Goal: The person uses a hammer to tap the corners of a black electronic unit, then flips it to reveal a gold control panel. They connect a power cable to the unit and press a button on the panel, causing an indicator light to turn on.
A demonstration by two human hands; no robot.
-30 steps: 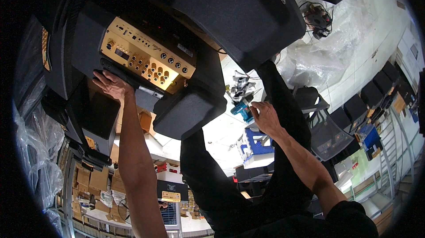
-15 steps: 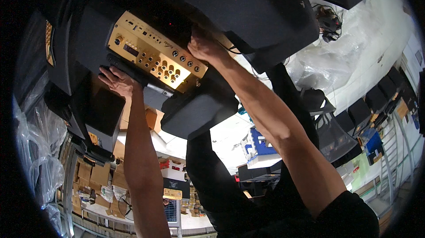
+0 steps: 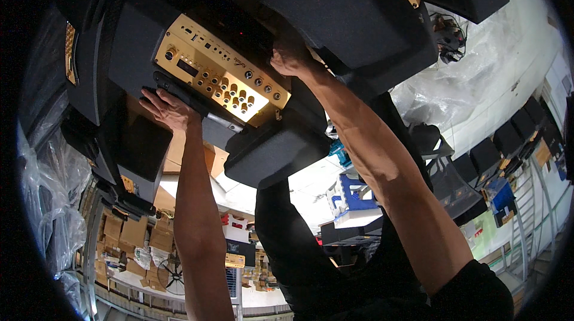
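A black speaker [image 3: 269, 147] lies before me with a gold control panel [image 3: 222, 70] of knobs, sockets and a small dark display. Along the panel's near edge runs a black bar with a silver part [image 3: 224, 122], which looks like a handle. My left hand [image 3: 170, 109] rests against the bar's left end, fingers stretched and spread, gripping nothing. Beyond the panel's far edge, my right hand [image 3: 292, 58] is curled with its fingers bent into shadow. Whatever it holds or touches there is hidden.
Another large black speaker [image 3: 365, 16] stands close beyond my right hand. More black cabinets [image 3: 140, 147] crowd the left. Clear plastic wrap [image 3: 427, 94] and tangled cables [image 3: 448, 37] lie at the right. A blue and white step stool [image 3: 353, 198] stands nearer me.
The gold-panelled speaker and both hands appear slightly lower and farther right in the picture, as does much of the surroundings. Both hands keep nearly the same places on or beside it.
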